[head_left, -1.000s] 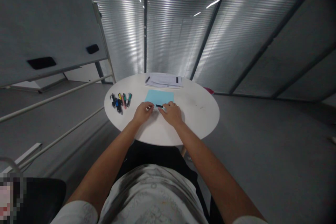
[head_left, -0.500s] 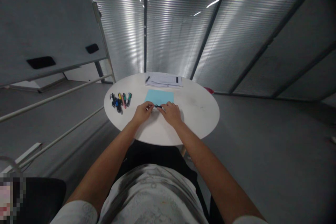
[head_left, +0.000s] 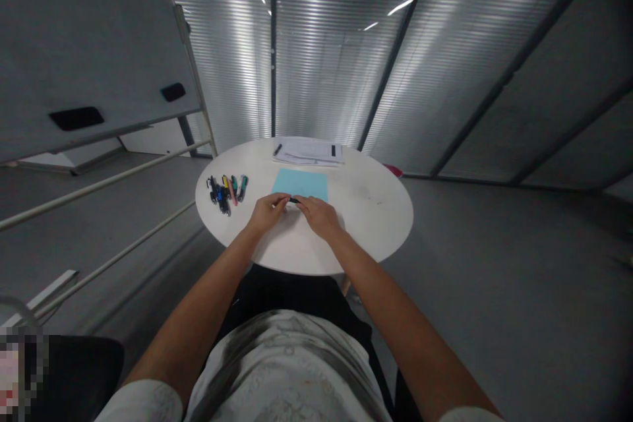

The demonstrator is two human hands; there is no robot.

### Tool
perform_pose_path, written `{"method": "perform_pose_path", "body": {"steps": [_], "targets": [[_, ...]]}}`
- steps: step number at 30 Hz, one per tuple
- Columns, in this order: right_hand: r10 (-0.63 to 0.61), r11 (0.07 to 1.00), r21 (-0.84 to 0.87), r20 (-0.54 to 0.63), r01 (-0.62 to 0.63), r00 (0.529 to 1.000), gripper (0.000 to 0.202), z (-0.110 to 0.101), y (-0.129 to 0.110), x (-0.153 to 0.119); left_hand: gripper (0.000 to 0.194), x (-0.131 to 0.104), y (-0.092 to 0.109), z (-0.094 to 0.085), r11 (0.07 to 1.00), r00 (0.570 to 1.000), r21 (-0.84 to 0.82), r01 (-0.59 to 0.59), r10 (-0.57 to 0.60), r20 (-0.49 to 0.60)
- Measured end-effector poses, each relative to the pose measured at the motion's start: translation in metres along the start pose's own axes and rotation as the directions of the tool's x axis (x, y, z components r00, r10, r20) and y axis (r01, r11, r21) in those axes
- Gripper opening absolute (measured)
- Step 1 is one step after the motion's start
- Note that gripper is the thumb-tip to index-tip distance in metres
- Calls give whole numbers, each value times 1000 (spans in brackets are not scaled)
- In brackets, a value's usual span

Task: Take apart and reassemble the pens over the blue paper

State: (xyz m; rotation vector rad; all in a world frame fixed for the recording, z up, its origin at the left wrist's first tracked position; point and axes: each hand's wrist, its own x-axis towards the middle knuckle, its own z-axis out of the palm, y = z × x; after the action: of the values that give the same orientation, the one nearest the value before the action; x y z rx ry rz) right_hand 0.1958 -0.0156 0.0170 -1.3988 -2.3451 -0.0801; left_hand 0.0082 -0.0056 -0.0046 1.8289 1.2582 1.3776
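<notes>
Between my two hands is a slim dark pen (head_left: 294,200), held level just over the near edge of a light blue sheet of paper (head_left: 301,182). My left hand (head_left: 268,212) pinches its left end with thumb and fingertips. The fingers of my right hand (head_left: 319,214) are closed on its right end. Most of the pen is covered by fingers, so its tip and cap are hard to make out. Left of my left hand lies a bunch of pens and markers (head_left: 226,192) in black, blue, yellow, pink and green.
The round white table (head_left: 376,231) stands close against my body. Stacked papers (head_left: 309,151) with dark items on them lie at its far side. To the left is a whiteboard (head_left: 93,33) on a metal frame. A dark chair (head_left: 84,376) stands at lower left.
My right hand has shifted slightly left toward my left hand, so less of the pen shows between them. My left hand has barely moved.
</notes>
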Motion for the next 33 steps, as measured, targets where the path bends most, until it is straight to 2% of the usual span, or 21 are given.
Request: {"method": "perform_pose_path", "body": {"steps": [8, 12, 16, 20, 23, 26, 29, 33], "targets": [[7, 996, 83, 11, -8, 1000, 38, 3, 0, 0, 42, -2, 1, 0, 1000, 1000, -11, -20, 20, 18], [19, 995, 98, 20, -21, 1000, 37, 3, -1, 1, 34, -1, 2, 1, 996, 999, -84, -42, 40, -22], [11, 995, 100, 19, -13, 1000, 36, 3, -1, 1, 29, 1, 0, 2, 990, 1000, -141, -1, 0, -9], [17, 995, 94, 15, -19, 1000, 35, 3, -1, 1, 36, 1, 1, 2, 987, 999, -158, 19, -24, -30], [35, 995, 93, 0, -35, 999, 35, 4, -1, 1, 29, 0, 5, -1, 994, 999, -110, -8, 3, -45], [95, 991, 92, -34, -92, 995, 35, 4, 0, 1, 24, -2, 9, -3, 999, 996, 5, -33, 33, -88], [145, 987, 83, -75, -138, 987, 33, 3, -1, 1, 18, -3, 8, -5, 999, 984, 37, -10, 16, -175], [105, 993, 63, -67, -101, 992, 29, -1, -5, -1, 23, 0, 2, -7, 998, 954, 58, 36, -17, -298]]}}
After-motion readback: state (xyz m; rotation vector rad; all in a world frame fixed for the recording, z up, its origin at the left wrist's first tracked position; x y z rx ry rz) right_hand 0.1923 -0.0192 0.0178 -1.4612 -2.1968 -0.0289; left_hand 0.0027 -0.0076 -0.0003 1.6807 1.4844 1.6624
